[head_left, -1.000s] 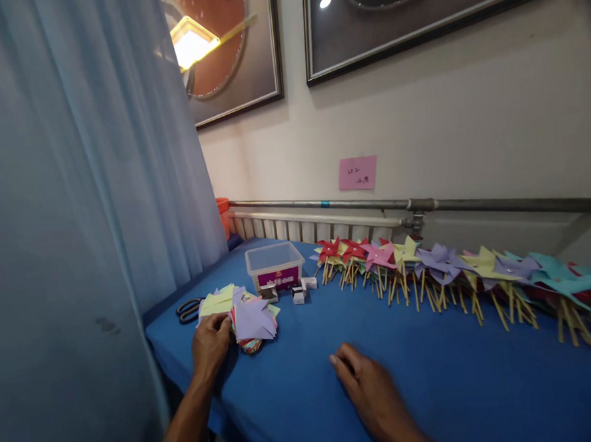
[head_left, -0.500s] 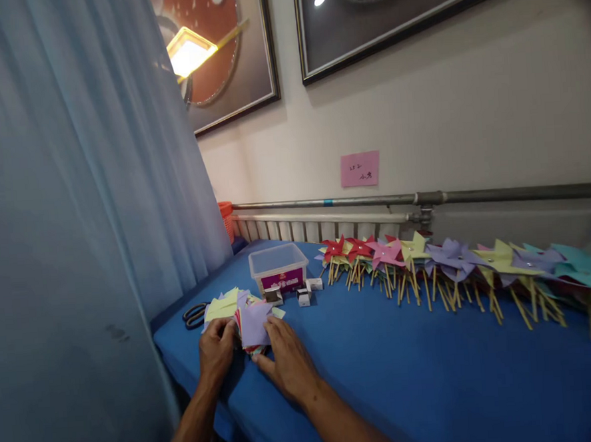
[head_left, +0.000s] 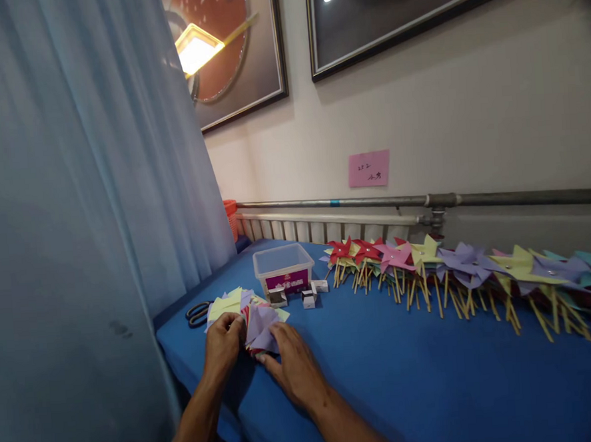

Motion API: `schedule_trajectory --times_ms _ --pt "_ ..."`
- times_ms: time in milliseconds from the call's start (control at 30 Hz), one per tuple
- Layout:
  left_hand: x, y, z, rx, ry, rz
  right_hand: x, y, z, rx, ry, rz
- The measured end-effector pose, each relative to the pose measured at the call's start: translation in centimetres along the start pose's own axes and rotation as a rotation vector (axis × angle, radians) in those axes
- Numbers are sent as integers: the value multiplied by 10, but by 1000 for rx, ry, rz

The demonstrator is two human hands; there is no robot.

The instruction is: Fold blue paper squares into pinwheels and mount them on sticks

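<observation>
A purple sheet of paper [head_left: 260, 324] lies bent on top of a small stack of coloured paper, whose red and pale edges show below it. My left hand [head_left: 223, 342] pinches at the sheet's left side, thumb and fingers together. Along the right side, my right hand [head_left: 295, 364] holds the sheet and stack between its fingers and thumb. Behind my left hand spread loose yellow papers [head_left: 226, 304] and more purple pieces. Black-handled scissors [head_left: 199, 313] lie left of them.
A clear plastic tub [head_left: 283, 260] stands behind the papers, with small white boxes [head_left: 309, 298] in front. Finished paper pinwheels [head_left: 395, 255] on sticks line the back right of the blue tablecloth [head_left: 385, 375]. A blue curtain [head_left: 98, 193] hangs at the left.
The purple sheet, flatter before, now bends and creases between my hands. The view has shifted slightly, so everything sits a little differently in frame.
</observation>
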State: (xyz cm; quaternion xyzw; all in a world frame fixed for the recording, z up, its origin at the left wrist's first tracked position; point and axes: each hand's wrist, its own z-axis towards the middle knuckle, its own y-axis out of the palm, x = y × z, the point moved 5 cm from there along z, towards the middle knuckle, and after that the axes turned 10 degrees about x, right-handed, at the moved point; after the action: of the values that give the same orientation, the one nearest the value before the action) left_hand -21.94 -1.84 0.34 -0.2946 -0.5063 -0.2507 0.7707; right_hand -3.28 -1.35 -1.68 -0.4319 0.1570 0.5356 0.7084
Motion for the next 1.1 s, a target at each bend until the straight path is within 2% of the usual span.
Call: schedule_trajectory --times_ms 267,400,500,700,800,933,1100 --pt "17 4 -4 -99 -6 -44 12 5 -1 15 30 26" --pt "19 18 -16 -178 -157 -215 9 0 0 18 70 67" --pt "17 24 -29 -168 -217 -293 3 -6 4 6 115 112" --pt "24 20 -51 -168 11 -158 6 -13 10 -21 292 242" --pt "25 20 -62 -200 81 -78 11 -14 11 -36 325 320" --pt "28 23 -77 -285 182 -1 19 -16 14 17 336 373" --pt "35 22 -87 -259 398 111 26 -16 18 72 341 396"
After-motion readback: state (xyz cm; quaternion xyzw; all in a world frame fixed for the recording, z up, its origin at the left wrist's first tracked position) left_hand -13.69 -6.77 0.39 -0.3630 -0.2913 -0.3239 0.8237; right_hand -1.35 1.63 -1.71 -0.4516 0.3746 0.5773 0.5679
